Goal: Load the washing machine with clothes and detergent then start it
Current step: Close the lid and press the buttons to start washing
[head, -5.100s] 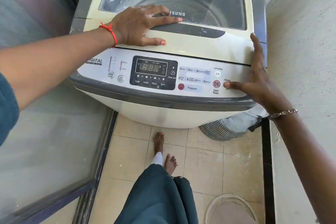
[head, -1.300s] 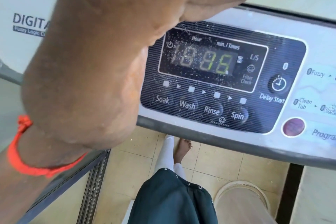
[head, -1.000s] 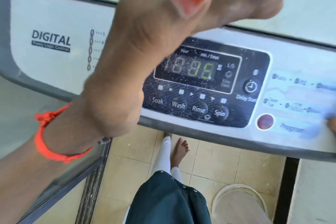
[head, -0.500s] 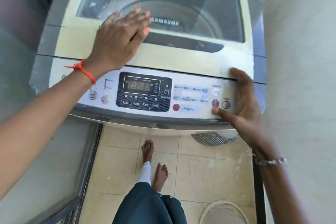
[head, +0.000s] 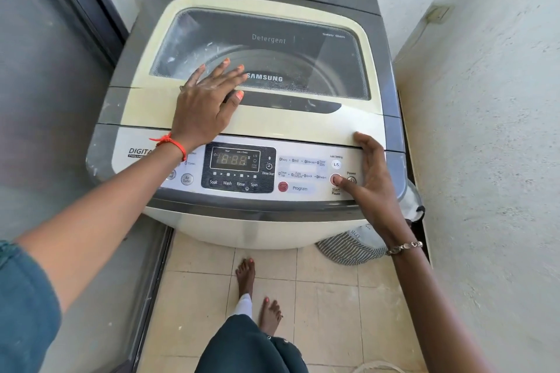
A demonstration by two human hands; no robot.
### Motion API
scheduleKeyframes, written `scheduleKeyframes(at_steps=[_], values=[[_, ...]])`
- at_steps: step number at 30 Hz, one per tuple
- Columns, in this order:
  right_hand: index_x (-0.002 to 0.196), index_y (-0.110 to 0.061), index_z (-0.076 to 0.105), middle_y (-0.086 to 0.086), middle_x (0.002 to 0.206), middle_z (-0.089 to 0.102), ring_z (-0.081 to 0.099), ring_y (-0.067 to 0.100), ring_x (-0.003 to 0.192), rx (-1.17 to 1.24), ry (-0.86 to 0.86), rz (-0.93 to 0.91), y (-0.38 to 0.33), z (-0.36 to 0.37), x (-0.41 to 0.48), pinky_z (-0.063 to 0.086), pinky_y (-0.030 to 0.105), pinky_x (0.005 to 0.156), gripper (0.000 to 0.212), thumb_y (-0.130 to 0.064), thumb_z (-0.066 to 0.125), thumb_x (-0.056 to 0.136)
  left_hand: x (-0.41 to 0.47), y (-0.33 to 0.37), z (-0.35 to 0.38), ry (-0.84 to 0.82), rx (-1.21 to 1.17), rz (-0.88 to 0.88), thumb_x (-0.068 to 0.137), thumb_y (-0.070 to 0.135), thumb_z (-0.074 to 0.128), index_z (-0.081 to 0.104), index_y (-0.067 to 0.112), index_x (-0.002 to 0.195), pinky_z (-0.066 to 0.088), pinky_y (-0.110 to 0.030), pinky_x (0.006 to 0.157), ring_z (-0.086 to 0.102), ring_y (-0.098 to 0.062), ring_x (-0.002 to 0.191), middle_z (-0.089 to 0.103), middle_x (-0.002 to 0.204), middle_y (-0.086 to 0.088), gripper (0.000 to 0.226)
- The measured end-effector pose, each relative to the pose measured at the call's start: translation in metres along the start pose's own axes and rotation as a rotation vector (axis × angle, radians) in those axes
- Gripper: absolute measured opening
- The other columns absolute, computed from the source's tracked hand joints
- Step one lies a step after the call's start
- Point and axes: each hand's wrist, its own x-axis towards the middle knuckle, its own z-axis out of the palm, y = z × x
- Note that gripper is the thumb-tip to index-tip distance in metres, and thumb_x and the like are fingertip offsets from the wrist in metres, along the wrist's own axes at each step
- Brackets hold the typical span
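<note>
A cream and grey top-loading washing machine (head: 303,127) stands in front of me with its glass lid (head: 288,48) closed. My left hand (head: 209,100) lies flat on the lid's front edge, fingers spread, holding nothing. My right hand (head: 369,179) rests on the right end of the control panel (head: 303,174), fingers reaching up to the lid seam. Its thumb tip sits on the red Start/Pause button (head: 332,179). The digital display (head: 235,159) shows digits. No clothes or detergent can be made out through the glass.
A glass door (head: 45,100) closes off the left side and a rough white wall (head: 491,160) the right. A striped cloth bundle (head: 351,247) lies on the tiled floor by the machine's right foot. My bare feet (head: 257,291) stand on the tiles.
The camera has pulled back from a close look at the display to the whole machine. My left hand went back flat onto the lid. My right thumb sits on Start/Pause.
</note>
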Motion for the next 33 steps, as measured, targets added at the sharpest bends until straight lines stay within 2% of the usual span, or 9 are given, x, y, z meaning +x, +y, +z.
scheduleKeyframes(at_steps=[3, 7, 12, 19, 24, 28, 33], values=[[0.133, -0.015, 0.034, 0.001, 0.141, 0.039, 0.033, 0.005, 0.134, 0.050, 0.019, 0.012, -0.0001, 0.0013, 0.0014, 0.022, 0.033, 0.118, 0.076, 0.011, 0.069, 0.071, 0.0003, -0.0010, 0.0021, 0.004, 0.003, 0.005, 0.096, 0.038, 0.028, 0.052, 0.019, 0.134, 0.014, -0.035, 0.115, 0.030, -0.012, 0.141, 0.047, 0.143, 0.002, 0.049], [0.131, -0.022, 0.033, -0.003, 0.140, 0.040, 0.034, 0.003, 0.133, 0.037, 0.038, 0.023, -0.0026, 0.0038, 0.0025, 0.025, 0.027, 0.115, 0.080, 0.013, 0.069, 0.069, -0.0002, -0.0023, 0.0021, 0.008, 0.006, 0.005, 0.096, 0.039, 0.027, 0.052, 0.018, 0.134, 0.016, -0.037, 0.115, 0.031, -0.013, 0.140, 0.047, 0.143, 0.002, 0.050], [0.142, -0.025, 0.025, -0.010, 0.144, 0.034, 0.033, 0.001, 0.128, -0.143, 0.057, 0.008, -0.0060, 0.0047, 0.0035, 0.026, 0.019, 0.106, 0.091, 0.007, 0.071, 0.070, 0.0006, -0.0004, 0.0017, 0.018, -0.004, -0.001, 0.095, 0.040, 0.027, 0.053, 0.019, 0.133, 0.018, -0.036, 0.114, 0.032, -0.013, 0.140, 0.049, 0.142, 0.002, 0.050], [0.144, -0.021, 0.025, -0.009, 0.148, 0.030, 0.029, 0.000, 0.131, -0.168, 0.038, 0.015, -0.0071, 0.0023, 0.0013, 0.022, 0.018, 0.106, 0.087, 0.001, 0.071, 0.074, 0.0002, 0.0005, 0.0018, 0.007, 0.004, -0.016, 0.095, 0.041, 0.025, 0.053, 0.019, 0.133, 0.019, -0.036, 0.113, 0.034, -0.014, 0.139, 0.051, 0.140, 0.002, 0.052], [0.143, -0.018, 0.028, -0.007, 0.148, 0.032, 0.028, 0.005, 0.136, -0.157, 0.029, 0.001, -0.0055, 0.0006, 0.0015, 0.021, 0.027, 0.115, 0.085, 0.001, 0.072, 0.073, -0.0002, 0.0007, 0.0023, 0.013, -0.002, -0.022, 0.094, 0.041, 0.026, 0.054, 0.019, 0.132, 0.021, -0.036, 0.113, 0.036, -0.014, 0.138, 0.052, 0.139, 0.002, 0.052], [0.143, -0.019, 0.028, -0.008, 0.148, 0.032, 0.027, 0.004, 0.137, -0.121, 0.018, -0.003, -0.0037, 0.0000, 0.0020, 0.021, 0.031, 0.117, 0.084, 0.001, 0.072, 0.074, 0.0003, 0.0025, 0.0020, 0.023, -0.010, -0.027, 0.094, 0.040, 0.027, 0.056, 0.018, 0.130, 0.022, -0.038, 0.112, 0.038, -0.015, 0.137, 0.053, 0.138, 0.002, 0.051], [0.143, -0.021, 0.029, -0.013, 0.148, 0.030, 0.024, 0.006, 0.140, -0.143, 0.023, -0.021, -0.0013, 0.0004, 0.0030, 0.017, 0.042, 0.119, 0.082, -0.001, 0.071, 0.074, 0.0001, 0.0019, 0.0012, 0.019, 0.000, -0.033, 0.094, 0.041, 0.027, 0.055, 0.019, 0.131, 0.022, -0.037, 0.112, 0.038, -0.015, 0.137, 0.053, 0.138, 0.002, 0.052]])
